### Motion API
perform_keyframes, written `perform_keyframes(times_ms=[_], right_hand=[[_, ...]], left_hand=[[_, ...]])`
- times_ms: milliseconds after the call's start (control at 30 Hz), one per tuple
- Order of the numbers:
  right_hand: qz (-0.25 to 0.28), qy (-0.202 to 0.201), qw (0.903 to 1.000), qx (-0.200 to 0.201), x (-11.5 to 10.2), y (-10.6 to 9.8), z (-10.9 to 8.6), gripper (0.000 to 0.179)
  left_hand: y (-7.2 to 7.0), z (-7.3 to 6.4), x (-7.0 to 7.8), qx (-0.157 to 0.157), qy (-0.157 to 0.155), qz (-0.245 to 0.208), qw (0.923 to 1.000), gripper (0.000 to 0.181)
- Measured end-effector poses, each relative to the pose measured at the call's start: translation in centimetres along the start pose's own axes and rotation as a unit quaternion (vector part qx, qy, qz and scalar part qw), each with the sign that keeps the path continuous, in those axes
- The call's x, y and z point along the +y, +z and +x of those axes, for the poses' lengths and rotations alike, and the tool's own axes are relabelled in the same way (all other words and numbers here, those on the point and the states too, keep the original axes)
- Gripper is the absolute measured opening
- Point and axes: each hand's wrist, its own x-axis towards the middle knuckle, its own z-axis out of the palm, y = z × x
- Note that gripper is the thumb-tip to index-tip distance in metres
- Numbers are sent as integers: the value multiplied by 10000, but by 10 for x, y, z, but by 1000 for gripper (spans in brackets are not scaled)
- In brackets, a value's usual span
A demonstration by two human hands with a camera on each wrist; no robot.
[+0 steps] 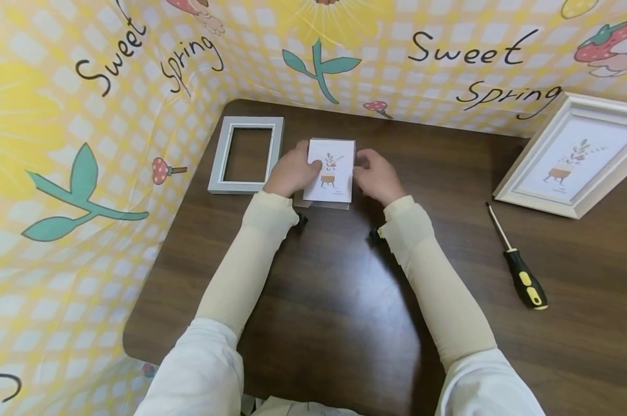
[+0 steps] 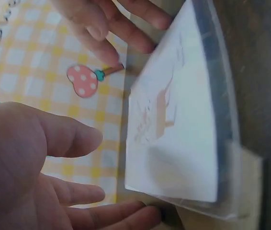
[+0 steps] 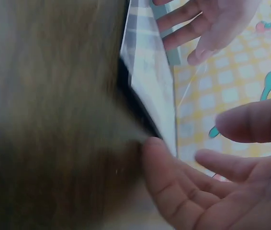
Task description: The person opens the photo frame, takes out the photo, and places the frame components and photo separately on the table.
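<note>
Dark wood table (image 1: 334, 335) fills my feed; I see the left hand (image 1: 290, 169) and right hand (image 1: 379, 176) facing each other, thumbs loosely apart from fingers, bracketing the printed card (image 1: 330, 190), grey frame (image 1: 222, 153) just left of them.

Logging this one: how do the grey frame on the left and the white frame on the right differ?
Contents: the grey frame has an open middle with dark tabletop showing through, while the white frame holds a plant print.
Pose: the grey frame lies flat; the white frame stands, leaning back.
Place: the grey frame is beside the left hand, the white frame near the screwdriver.
Both are rectangular.
</note>
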Motion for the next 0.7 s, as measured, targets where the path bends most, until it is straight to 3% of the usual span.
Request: perform_keyframes(times_ms=[233, 500, 633, 700], right_hand=[[393, -48, 9992, 66, -1, -1, 22, 54], [642, -71, 9979, -9, -2, -1, 29, 57], [-122, -282, 9995, 97, -4, -9, 34, 50], [-850, -552, 9948, 115, -7, -14, 39, 48]], left_hand=[[-1, 27, 4, -154, -191, 53, 9997, 70], [-3, 25, 0, -68, -3, -131, 9999, 67], [-5, 8, 3, -45, 557, 494, 9972, 66], [-5, -5, 4, -155, 1175, 1154, 9862, 65]])
